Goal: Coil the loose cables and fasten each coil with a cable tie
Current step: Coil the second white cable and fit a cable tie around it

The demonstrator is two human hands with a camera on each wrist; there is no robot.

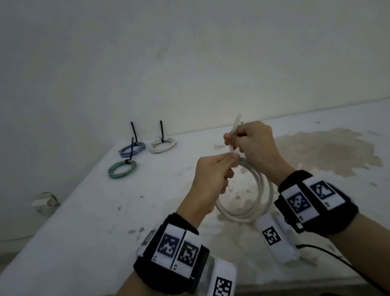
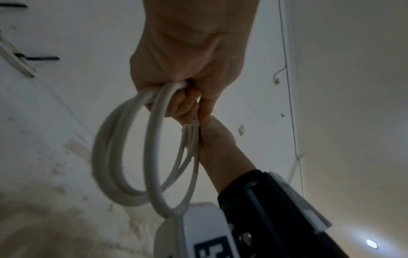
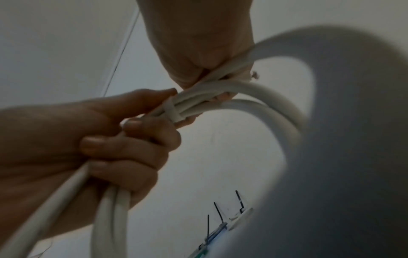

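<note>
Both hands hold a white cable coil (image 1: 263, 196) above the white table (image 1: 78, 248). My left hand (image 1: 230, 160) grips the bundled strands at the top of the coil (image 3: 264, 97), fingers curled round them. A white cable tie (image 3: 174, 111) is looped round the strands just beside the left fingers. My right hand (image 1: 233, 140) pinches the tie's tail (image 1: 236, 123), which sticks up above the fist. In the left wrist view the coil (image 2: 114, 157) hangs below the left hand (image 2: 192, 83), and the right hand (image 2: 212, 136) presses against the tie (image 2: 191, 126).
Three tied coils lie at the table's far left: blue (image 1: 132, 148), white (image 1: 163, 145) and green (image 1: 122, 168), each with a black tie sticking up. A brown stain (image 1: 324, 151) spreads on the right. The wall stands close behind.
</note>
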